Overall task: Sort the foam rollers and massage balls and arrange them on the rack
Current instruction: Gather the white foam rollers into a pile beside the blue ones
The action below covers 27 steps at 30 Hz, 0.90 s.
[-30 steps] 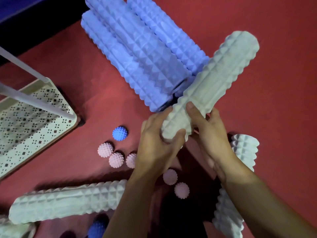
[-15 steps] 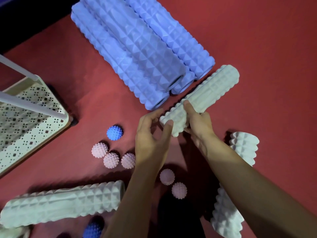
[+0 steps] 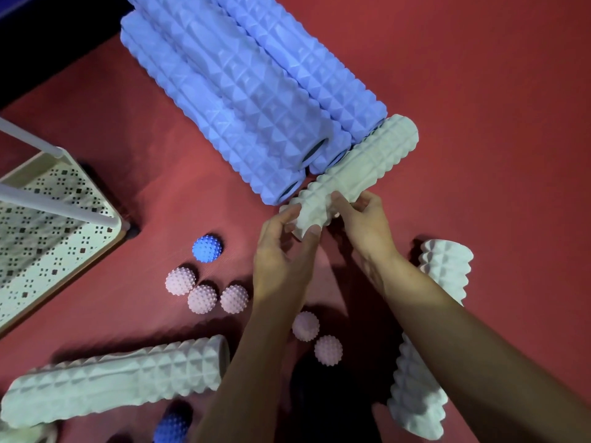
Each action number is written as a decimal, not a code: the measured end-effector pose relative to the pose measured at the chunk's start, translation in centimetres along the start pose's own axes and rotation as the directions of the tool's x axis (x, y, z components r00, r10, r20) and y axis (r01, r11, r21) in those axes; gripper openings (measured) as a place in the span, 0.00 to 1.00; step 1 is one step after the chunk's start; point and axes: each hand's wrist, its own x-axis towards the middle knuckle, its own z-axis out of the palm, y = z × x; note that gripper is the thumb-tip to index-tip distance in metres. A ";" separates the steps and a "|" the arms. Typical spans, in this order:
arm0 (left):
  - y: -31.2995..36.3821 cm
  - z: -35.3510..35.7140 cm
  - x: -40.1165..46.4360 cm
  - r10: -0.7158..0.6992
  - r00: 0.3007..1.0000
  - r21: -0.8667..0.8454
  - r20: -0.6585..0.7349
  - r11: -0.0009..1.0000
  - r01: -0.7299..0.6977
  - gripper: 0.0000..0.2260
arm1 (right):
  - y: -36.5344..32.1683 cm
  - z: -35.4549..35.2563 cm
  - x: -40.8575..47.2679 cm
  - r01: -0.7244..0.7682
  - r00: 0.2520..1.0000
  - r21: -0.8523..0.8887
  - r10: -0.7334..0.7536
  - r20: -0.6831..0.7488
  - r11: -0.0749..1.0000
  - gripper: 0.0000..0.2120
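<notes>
A pale green foam roller [image 3: 361,169] lies across the near ends of a stack of blue foam rollers [image 3: 249,91] on the red floor. My left hand [image 3: 284,254] grips its near end, with fingers and thumb curled round it. My right hand [image 3: 364,225] holds the same end from the right side. Another pale green roller [image 3: 118,378] lies at the lower left, and a third [image 3: 428,340] runs under my right forearm. Several pink spiky balls [image 3: 203,298] and a blue spiky ball [image 3: 207,248] lie between the rollers.
The white perforated rack [image 3: 48,238] with its poles stands at the left edge. A second blue ball [image 3: 172,426] sits at the bottom edge, next to part of one more pale roller [image 3: 22,434]. Dark flooring shows at the top left.
Both hands have lowered the pale green roller from the air onto the floor against the ends of the blue rollers. The view has shifted slightly.
</notes>
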 end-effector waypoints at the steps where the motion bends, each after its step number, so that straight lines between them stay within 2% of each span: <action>1: 0.0 0.2 -0.1 -0.002 1.000 -0.001 -0.003 1.000 0.002 0.16 | -0.1 -0.4 -0.4 0.018 1.000 -0.028 -0.018 -0.007 0.999 0.25; 7: 0.1 1.6 -1.2 -0.012 1.000 -0.043 0.025 0.999 0.013 0.16 | 0.3 -4.3 -4.3 0.171 0.976 -0.131 -0.185 -0.111 0.977 0.27; 9: 0.4 2.5 -1.6 -0.033 0.998 -0.053 0.056 0.998 0.036 0.15 | 0.6 -5.6 -5.0 0.198 0.964 -0.172 -0.224 -0.145 0.965 0.25; 13: 0.5 4.2 -2.4 -0.004 0.991 0.007 0.132 1.000 0.003 0.15 | 1.1 -8.5 -5.3 0.186 0.936 -0.372 -0.279 -0.213 0.909 0.27; 17: 0.8 5.2 -3.3 0.014 0.986 0.056 0.165 0.998 -0.024 0.18 | 2.0 -12.2 -5.6 -0.092 0.943 -0.555 -0.108 -0.316 0.827 0.36; 19: 0.9 5.2 -3.6 0.017 0.986 0.043 0.166 0.999 -0.024 0.18 | 3.1 -13.6 -5.8 -0.199 0.943 -0.462 0.041 -0.330 0.864 0.42; 22: 0.9 5.0 -3.7 0.013 0.989 0.019 0.147 1.000 -0.016 0.17 | 5.1 -14.4 -5.6 -0.302 0.939 -0.304 0.226 -0.260 0.904 0.49; 24: 1.1 5.0 -3.9 0.015 0.990 0.025 0.142 1.000 -0.019 0.17 | 6.3 -14.5 -5.4 -0.350 0.926 -0.286 0.284 -0.248 0.892 0.47; 27: 1.1 5.1 -4.0 0.007 0.989 0.039 0.147 0.999 -0.012 0.17 | 7.3 -14.2 -5.0 -0.347 0.925 -0.272 0.280 -0.257 0.898 0.41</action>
